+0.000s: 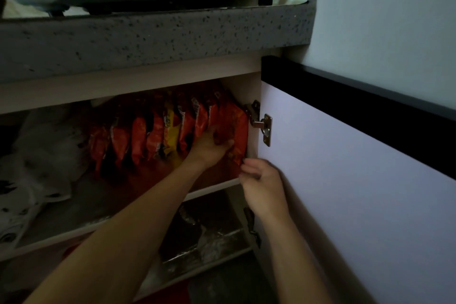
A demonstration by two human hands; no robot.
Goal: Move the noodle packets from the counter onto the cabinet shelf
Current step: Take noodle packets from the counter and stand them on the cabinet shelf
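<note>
Several orange-red noodle packets (148, 136) stand upright in a row on the upper cabinet shelf (212, 189), under the speckled grey counter (148, 39). My left hand (212, 144) reaches into the cabinet and grips the rightmost packets (235, 126), thumb curled round their lower edge. My right hand (261, 180) hovers just in front of the shelf's right end, below those packets, with loosely curled fingers and nothing in it.
The open cabinet door (345, 180) swings out on the right, its metal hinge (261, 123) close to my hands. White plastic bags (37, 163) fill the shelf's left part. A lower shelf (209, 237) holds dark and foil-like items.
</note>
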